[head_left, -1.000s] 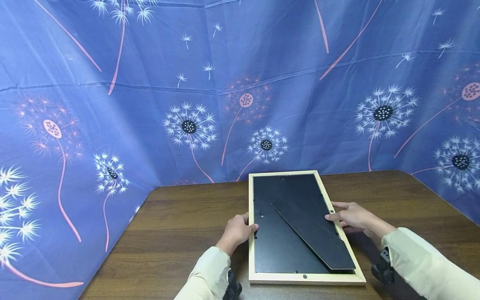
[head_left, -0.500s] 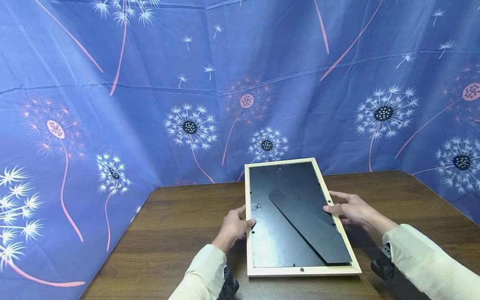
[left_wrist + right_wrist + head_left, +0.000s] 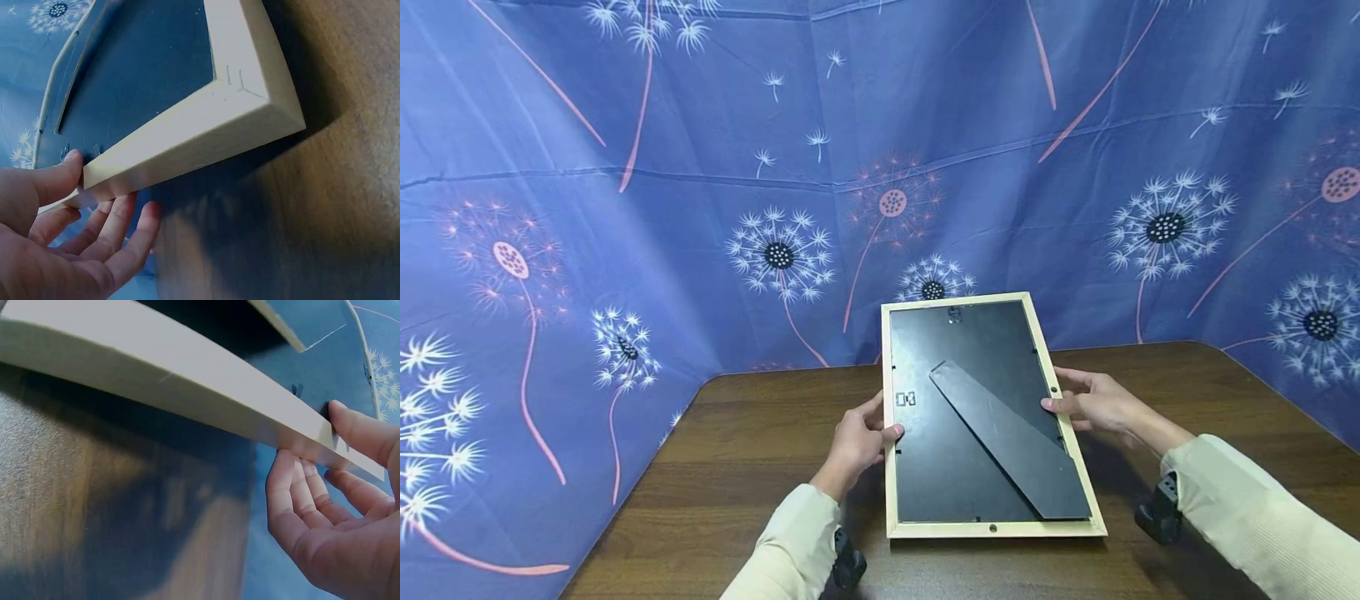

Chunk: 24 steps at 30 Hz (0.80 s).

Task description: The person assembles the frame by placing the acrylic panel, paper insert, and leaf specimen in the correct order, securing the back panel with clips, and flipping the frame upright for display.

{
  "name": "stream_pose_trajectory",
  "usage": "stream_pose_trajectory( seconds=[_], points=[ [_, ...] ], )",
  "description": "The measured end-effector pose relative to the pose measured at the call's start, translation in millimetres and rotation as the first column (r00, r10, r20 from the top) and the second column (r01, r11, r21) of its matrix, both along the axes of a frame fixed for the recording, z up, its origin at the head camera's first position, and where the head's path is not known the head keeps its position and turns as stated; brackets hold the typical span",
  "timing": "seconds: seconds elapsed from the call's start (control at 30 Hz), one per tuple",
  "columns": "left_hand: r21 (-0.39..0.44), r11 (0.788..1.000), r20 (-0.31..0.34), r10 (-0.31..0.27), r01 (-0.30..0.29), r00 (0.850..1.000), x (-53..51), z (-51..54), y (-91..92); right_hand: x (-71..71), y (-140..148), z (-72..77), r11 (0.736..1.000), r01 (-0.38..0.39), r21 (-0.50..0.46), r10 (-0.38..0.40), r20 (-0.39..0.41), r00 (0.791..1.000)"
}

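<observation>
A picture frame [image 3: 940,475] with a pale wood border is seen from behind, its black backing facing up. A black stand leg [image 3: 1011,442] lies slantwise across that backing. The far end is raised off the table and the frame leans; whether the near edge touches the table I cannot tell. My left hand [image 3: 853,438] grips the left side, thumb over the border and fingers at the outer edge and beneath. On the opposite side my right hand [image 3: 1099,405] pinches the border the same way, as the right wrist view confirms. The frame's front is hidden.
A brown wooden table [image 3: 737,467] lies under the frame. Behind it and to the sides hangs a blue cloth [image 3: 700,292] printed with dandelions. Small metal hangers [image 3: 906,399] sit on the backing.
The frame's far end has risen and the whole frame has shifted slightly left and away from the near side. Both hands have moved up with it, keeping their hold.
</observation>
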<state>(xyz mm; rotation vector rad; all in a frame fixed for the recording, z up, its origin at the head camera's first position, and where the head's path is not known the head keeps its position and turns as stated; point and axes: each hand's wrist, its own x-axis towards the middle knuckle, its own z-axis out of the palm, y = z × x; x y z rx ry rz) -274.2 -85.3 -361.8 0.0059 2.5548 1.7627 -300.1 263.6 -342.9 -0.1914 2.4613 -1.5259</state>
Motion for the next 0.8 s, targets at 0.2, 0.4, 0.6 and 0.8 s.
stream_pose_trajectory(
  seconds=[0.2, 0.4, 0.6, 0.8],
  points=[
    [0.014, 1.000, -0.045, 0.026, -0.025, 0.999, -2.0, 3.8, -0.8, -1.2, -2.7, 5.2, 1.000, 0.010, -0.023, -0.011, -0.048, 0.999],
    [-0.053, 0.996, -0.163, 0.065, -0.074, 0.985, -6.1, 6.7, -1.9, -3.3, -5.9, 11.8, 1.000, 0.024, -0.012, -0.025, -0.123, 0.992],
    [-0.101, 0.990, -0.237, 0.070, -0.096, 0.969, -11.0, 9.8, -4.0, -6.5, -10.9, 15.6, 0.998, 0.042, -0.041, -0.048, -0.185, 0.981],
    [-0.111, 0.987, -0.290, 0.082, -0.119, 0.953, -13.6, 11.9, -5.2, -7.1, -14.3, 18.4, 0.997, 0.048, -0.057, -0.059, -0.213, 0.975]
  ],
)
